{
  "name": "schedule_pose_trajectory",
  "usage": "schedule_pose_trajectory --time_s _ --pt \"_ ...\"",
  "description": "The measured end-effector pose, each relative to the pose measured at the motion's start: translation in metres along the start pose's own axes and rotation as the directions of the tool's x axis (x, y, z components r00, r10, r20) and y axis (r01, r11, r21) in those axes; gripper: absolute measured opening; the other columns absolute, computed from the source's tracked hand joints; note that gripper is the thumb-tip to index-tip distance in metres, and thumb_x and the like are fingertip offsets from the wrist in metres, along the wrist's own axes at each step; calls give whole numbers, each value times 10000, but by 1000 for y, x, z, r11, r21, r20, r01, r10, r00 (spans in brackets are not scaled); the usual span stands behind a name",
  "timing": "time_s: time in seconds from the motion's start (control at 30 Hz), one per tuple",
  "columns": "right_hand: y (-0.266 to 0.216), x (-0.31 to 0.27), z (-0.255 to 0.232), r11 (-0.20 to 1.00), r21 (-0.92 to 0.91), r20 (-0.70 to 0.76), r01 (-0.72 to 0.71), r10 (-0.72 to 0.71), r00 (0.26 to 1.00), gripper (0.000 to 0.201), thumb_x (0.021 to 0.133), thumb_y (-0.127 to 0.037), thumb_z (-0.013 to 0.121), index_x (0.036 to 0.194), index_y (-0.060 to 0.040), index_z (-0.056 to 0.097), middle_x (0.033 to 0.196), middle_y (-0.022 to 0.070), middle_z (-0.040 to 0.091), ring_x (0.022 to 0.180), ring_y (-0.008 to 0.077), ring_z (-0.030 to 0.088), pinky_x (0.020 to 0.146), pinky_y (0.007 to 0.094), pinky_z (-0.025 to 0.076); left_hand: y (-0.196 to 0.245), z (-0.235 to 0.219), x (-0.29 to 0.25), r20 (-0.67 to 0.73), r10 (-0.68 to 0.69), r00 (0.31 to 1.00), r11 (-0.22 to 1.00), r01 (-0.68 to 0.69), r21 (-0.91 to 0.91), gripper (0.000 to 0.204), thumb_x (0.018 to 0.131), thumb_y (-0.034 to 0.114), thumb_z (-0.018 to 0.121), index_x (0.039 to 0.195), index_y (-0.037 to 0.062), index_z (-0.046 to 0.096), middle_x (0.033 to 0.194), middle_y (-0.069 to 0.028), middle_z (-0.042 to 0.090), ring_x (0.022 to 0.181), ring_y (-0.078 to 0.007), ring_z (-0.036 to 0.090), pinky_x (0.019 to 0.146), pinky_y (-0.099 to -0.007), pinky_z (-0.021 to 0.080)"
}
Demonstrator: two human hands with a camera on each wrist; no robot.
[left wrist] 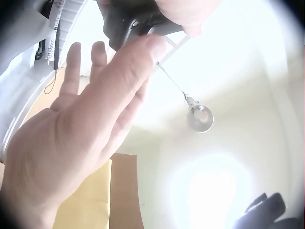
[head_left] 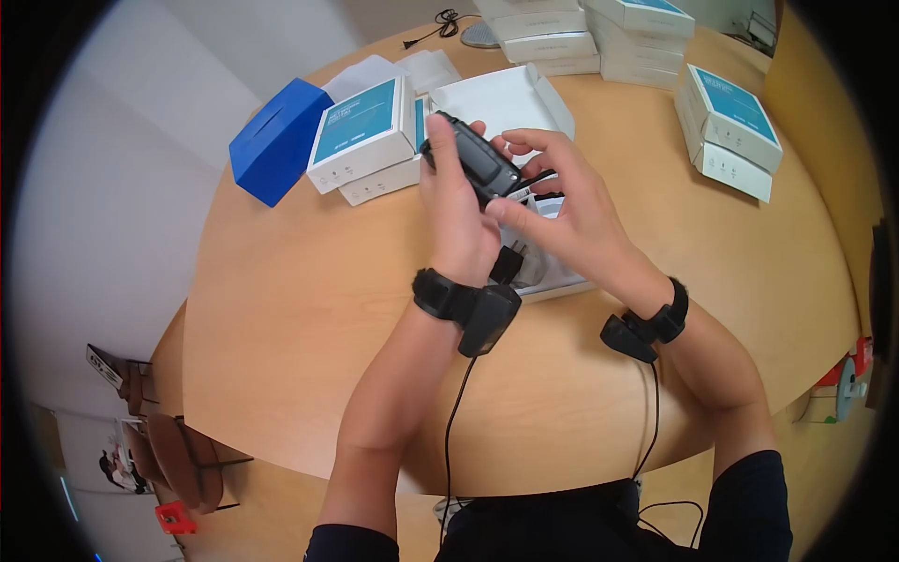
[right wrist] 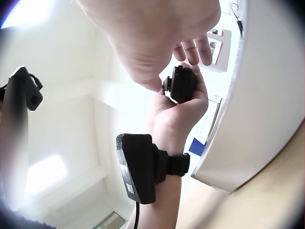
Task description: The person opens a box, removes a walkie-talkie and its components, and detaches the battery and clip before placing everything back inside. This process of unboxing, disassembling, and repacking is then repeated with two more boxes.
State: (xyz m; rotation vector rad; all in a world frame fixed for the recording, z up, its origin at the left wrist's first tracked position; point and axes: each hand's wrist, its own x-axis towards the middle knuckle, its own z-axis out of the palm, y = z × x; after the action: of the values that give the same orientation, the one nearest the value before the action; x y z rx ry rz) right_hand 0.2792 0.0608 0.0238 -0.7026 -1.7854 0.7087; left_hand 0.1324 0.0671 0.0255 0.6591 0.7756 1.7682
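Note:
My left hand [head_left: 459, 211] holds up a black handheld device [head_left: 479, 164], with the thumb along one side and the fingers behind it. The right hand [head_left: 571, 211] is at the device's lower end, its thumb at the bottom corner and its other fingers bent loosely nearby. In the right wrist view, the right thumb meets a small knob on the device [right wrist: 183, 85] while the fingertips hang apart from it. Below the hands lies an open white box [head_left: 554, 292], partly hidden, with a black plug adapter [head_left: 508, 265] and clear plastic in it.
White-and-teal boxes [head_left: 361, 126] and a blue box [head_left: 278, 140] stand at the left. An open box lid [head_left: 510, 98] lies behind my hands. More boxes are stacked at the back [head_left: 646, 42] and right [head_left: 730, 122]. Cables hang from both wrist cameras [head_left: 490, 318].

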Motion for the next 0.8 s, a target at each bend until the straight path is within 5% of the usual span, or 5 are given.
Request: schedule_pose_trajectory --time_s 0.2,0.3,0.47,0.63,0.8 --pt "-7 13 -18 985 -160 61 67 -57 997 540 831 -226 886 1289 -36 673 1155 132 707 949 257 696 830 353 580 5 10 -6 143 16 990 998 -24 58 600 1104 577 545 1265 0 565 1140 -126 644 1037 -233 692 877 -409 612" --pt "-15 16 -26 983 -180 82 41 -27 996 550 828 -203 886 1298 -21 667 1106 136 726 936 254 705 830 349 585 11 13 -9 193 -48 980 996 61 -62 556 1127 533 516 1296 4 545 1169 -125 642 1100 -252 674 945 -429 582" --pt "-32 19 -35 990 -127 155 -57 76 985 548 836 -171 873 1319 -18 663 1087 121 735 936 199 704 861 335 585 28 9 2 135 44 990 981 -17 -192 519 1151 487 476 1374 20 511 1270 -145 641 1196 -268 646 1047 -425 541" --pt "-35 22 -43 945 191 245 -264 215 945 585 888 -157 824 1410 9 619 1164 124 722 975 201 711 906 349 594 57 -4 16 130 133 983 952 -90 -292 576 1150 514 436 1435 16 490 1359 -172 644 1259 -309 648 1133 -475 559" --pt "-47 29 -58 692 605 324 -393 237 916 672 938 -266 736 1493 56 533 1271 174 692 1077 247 737 992 359 601 75 -7 9 256 57 965 952 24 -304 568 1156 538 382 1436 62 517 1448 -180 635 1283 -317 660 975 -488 650"
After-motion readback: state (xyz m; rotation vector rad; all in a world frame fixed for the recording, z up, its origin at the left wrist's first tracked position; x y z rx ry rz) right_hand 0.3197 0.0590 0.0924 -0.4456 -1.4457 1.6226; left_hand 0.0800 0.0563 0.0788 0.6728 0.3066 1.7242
